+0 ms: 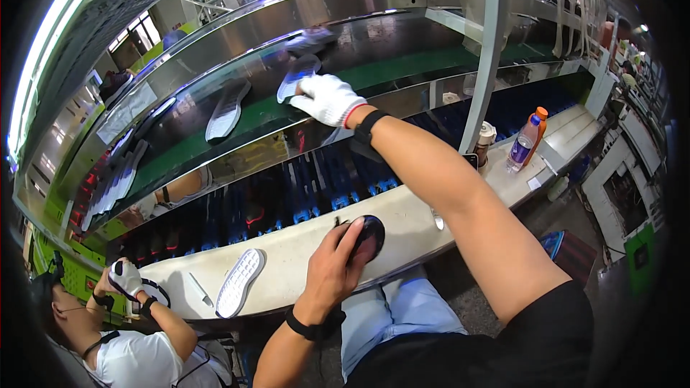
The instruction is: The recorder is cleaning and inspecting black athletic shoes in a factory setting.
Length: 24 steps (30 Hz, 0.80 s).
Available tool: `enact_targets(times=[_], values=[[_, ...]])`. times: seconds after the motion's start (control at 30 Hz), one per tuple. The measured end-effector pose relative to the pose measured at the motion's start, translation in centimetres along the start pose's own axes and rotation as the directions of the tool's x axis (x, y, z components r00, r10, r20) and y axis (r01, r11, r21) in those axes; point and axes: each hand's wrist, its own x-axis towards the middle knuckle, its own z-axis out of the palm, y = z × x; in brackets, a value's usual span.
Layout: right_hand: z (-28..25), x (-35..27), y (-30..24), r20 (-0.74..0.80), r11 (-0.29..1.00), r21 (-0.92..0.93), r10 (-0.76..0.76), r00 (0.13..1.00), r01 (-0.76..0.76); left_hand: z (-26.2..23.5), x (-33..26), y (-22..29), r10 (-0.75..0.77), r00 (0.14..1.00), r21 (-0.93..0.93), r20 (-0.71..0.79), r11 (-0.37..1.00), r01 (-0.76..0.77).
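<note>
Resting on the pale bench (302,244), the bare left hand (338,262) is curling around a black shoe (370,233) while the gloved right hand (329,99) is gripping a sole (296,75) on the conveyor's green belt (402,72).

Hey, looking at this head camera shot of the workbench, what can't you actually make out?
- Head view: the round black object on the bench is partly covered by the bare left hand.
- Whether the gloved right hand grips the shoe sole or only touches it.
- The items in the lower rack: dark and blurred.
- The far shelves bend and blur toward the rim.
</note>
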Motion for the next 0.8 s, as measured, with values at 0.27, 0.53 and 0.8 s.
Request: enact_targets(times=[0.27, 0.53, 0.8], values=[[-8.1, -15.4, -1.8, -0.388, 0.767, -0.342, -0.641, 0.662, 0.543, -2.1, -3.9, 1.6, 0.156, 0.974, -0.181, -0.164, 0.966, -0.186], [-4.9, -34.3, -5.7, -0.154, 0.395, 0.919, 0.338, 0.928, 0.009, 0.2, -7.3, 2.0, -0.330, 0.879, -0.581, -0.345, 0.810, 0.077], [2.4, -38.6, -8.5, -0.199, 0.744, 0.660, 0.032, 0.979, 0.109, -2.5, -7.0, 5.1, -0.177, 0.970, -0.394, -0.166, 0.914, 0.099]])
